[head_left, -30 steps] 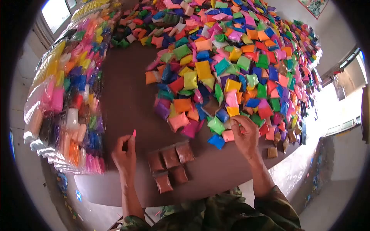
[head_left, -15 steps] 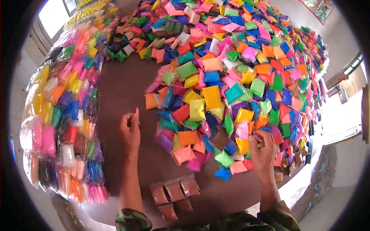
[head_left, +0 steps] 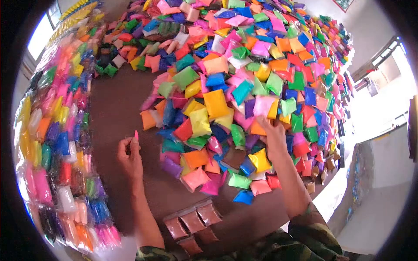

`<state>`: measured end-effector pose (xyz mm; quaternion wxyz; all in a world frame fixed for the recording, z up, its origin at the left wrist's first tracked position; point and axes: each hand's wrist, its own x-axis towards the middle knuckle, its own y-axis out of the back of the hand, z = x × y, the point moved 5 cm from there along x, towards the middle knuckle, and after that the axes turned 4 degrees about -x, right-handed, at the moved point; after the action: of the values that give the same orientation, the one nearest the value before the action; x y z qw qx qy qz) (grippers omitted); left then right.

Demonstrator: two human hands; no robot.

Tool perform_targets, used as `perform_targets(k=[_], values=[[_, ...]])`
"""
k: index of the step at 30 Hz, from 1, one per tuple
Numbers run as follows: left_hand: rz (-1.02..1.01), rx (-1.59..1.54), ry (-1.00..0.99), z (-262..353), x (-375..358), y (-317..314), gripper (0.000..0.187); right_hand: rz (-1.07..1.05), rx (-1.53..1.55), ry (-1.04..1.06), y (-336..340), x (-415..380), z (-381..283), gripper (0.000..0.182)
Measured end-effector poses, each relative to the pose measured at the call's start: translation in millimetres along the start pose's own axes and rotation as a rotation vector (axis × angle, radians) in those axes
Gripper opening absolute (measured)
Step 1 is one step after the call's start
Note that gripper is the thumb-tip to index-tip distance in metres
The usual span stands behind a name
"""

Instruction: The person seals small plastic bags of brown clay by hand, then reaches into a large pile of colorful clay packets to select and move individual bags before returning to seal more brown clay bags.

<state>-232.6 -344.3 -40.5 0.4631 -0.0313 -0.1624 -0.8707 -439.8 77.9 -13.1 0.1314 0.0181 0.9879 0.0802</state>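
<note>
My left hand (head_left: 129, 157) is raised over the bare brown table (head_left: 117, 108), fingers pinched on a small pink piece (head_left: 136, 135) that sticks up from them. My right hand (head_left: 275, 140) reaches into a big pile of small coloured packets (head_left: 244, 65). Its fingertips are buried between an orange packet (head_left: 257, 129) and a pale pink packet (head_left: 264, 105), so I cannot see whether they grip anything. A yellow packet (head_left: 261, 159) lies just left of that wrist. Near the table's front edge, a few brown packets (head_left: 191, 221) lie in neat rows between my forearms.
Clear bags of sorted coloured packets (head_left: 52, 143) line the table's left side. The loose pile covers the middle, back and right of the table up to its right edge (head_left: 335, 174). Bright windows are at the far left and right.
My right hand has moved from the pile's near edge up and deeper into it. My left hand has stayed shut on the pink piece. The view has tilted, so the brown packets sit lower.
</note>
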Motion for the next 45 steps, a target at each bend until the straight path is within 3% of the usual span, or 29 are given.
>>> perform_targets(k=[1,3,5,7,8,9,14,18,25,27,28,31,35,36,39,45], values=[[0.005,0.031,-0.033,-3,0,1,0.022,-0.012,0.138,-0.086,-2,9,5,0.047],[-0.007,0.000,-0.016,-9,1,1,0.021,-0.119,0.584,0.020,-13,37,8,0.031],[-0.022,-0.009,0.020,-5,1,0,0.020,-0.358,0.644,0.032,-17,40,-19,0.031],[-0.040,0.001,0.079,9,-1,-1,0.020,-0.228,0.720,0.061,-27,45,-50,0.034],[-0.029,0.005,0.058,7,-1,-2,0.019,-0.360,0.731,0.089,-29,57,-60,0.036],[-0.017,0.009,0.039,3,0,-1,0.019,-0.331,0.769,0.088,-31,67,-69,0.036],[-0.040,-0.007,0.010,2,1,-1,0.022,-0.434,0.735,0.072,-33,100,-100,0.029],[-0.015,0.039,0.013,9,1,-1,0.019,-0.321,0.754,0.129,-26,103,-120,0.048],[-0.003,0.065,-0.099,16,2,-2,0.018,-0.303,0.722,0.184,-22,111,-138,0.053],[-0.012,0.072,-0.007,23,-1,-2,0.018,-0.274,0.718,0.211,-21,108,-146,0.054],[-0.017,0.076,0.040,25,-2,-2,0.018,-0.401,0.739,0.146,-19,109,-149,0.036],[-0.014,0.105,0.040,17,-1,1,0.018,-0.573,0.731,0.094,-21,98,-163,0.044],[0.003,0.127,-0.063,20,-1,1,0.019,-0.314,0.650,0.120,-22,98,-171,0.053],[0.005,0.123,-0.085,15,0,1,0.020,-0.421,0.557,0.092,-14,111,-167,0.050],[-0.005,0.116,-0.025,7,2,3,0.020,-0.465,0.572,0.055,-7,120,-171,0.054],[-0.016,0.079,0.011,11,1,0,0.021,-0.385,0.492,0.107,7,107,-176,0.046]])
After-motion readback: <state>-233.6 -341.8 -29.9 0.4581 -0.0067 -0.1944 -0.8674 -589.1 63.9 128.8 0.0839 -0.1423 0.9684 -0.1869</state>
